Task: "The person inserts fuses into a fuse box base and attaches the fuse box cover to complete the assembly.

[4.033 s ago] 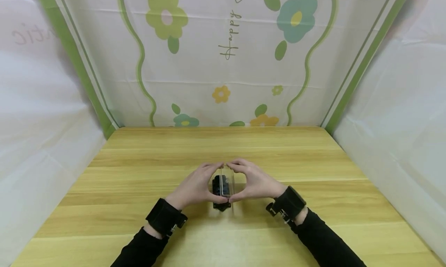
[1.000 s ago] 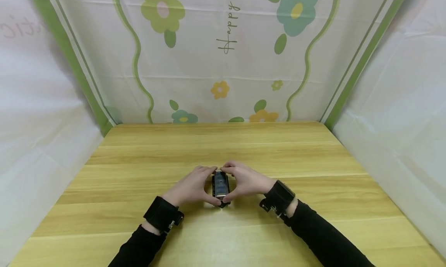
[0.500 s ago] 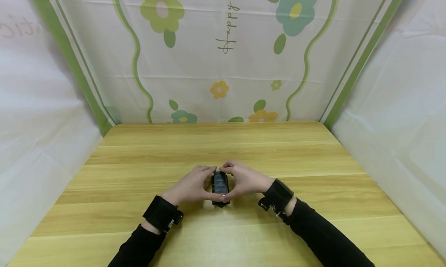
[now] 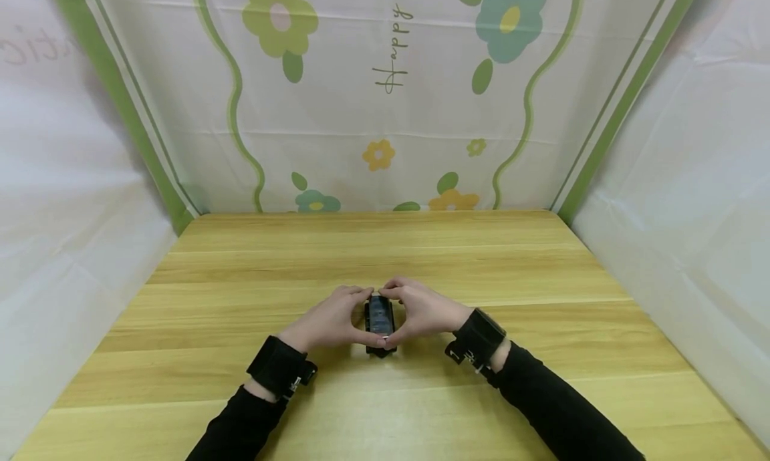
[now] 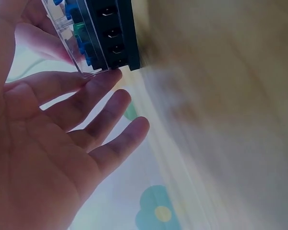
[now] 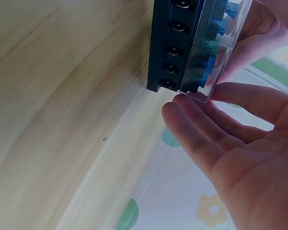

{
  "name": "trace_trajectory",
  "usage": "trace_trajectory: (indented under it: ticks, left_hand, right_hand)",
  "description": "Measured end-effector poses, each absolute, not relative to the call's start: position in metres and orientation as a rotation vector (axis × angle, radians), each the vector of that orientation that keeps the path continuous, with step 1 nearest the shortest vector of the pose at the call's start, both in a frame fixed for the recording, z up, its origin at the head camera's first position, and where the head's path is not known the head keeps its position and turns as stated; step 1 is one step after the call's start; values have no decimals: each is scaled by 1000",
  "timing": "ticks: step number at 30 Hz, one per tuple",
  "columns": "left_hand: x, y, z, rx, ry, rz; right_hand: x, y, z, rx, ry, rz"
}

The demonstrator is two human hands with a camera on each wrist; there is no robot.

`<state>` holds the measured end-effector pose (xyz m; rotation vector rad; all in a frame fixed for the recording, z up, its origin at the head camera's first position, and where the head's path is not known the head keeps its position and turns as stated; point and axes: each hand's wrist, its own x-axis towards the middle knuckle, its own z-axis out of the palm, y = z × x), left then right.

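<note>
A black fuse block (image 4: pixel 380 317) lies lengthwise on the table between the two hands. Its side shows a row of screw terminals in both wrist views. Blue fuses (image 6: pixel 206 72) and a green one show through the clear plastic cover (image 5: pixel 69 45), which sits over the block's top. My left hand (image 4: pixel 327 324) pinches the cover by its two ends, thumb at the near end and fingers at the far end. My right hand (image 4: pixel 430 311) pinches the same ends from the other side, with the fingertips of both hands close together. The other fingers stretch past the cover.
The wood-grain table (image 4: pixel 385 254) stretches around the block. White cloth with flower prints (image 4: pixel 385 113) rises behind it, and plain white cloth (image 4: pixel 680 214) stands at the sides. Both wrists wear black camera straps (image 4: pixel 279 367).
Four seconds ago both hands held the clear cover raised and to the right of the block. It has since moved left and down over the block. In the last half second hardly anything moved.
</note>
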<state>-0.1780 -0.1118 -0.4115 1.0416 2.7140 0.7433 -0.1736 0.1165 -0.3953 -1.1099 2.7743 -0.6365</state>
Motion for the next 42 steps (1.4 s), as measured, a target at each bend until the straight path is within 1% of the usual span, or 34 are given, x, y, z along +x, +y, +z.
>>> trace_trajectory:
  ticks: [14,20,28,42]
  left_hand:
    - [-179,-111,-410,1050,2708,733]
    - [-177,-111,-408,1097,2700,724]
    - [-177,-110,-405,1095,2704,706]
    - [-178,-105,-401,1091,2734,619]
  right_hand:
    - [-173,116,-396,-1085,2781,-638]
    - [-173,115,-393,-1082,2773,-590]
    - [-173,116,-385,-1079,2760,-509]
    - [-177,115,-391,-1183,2729,-598]
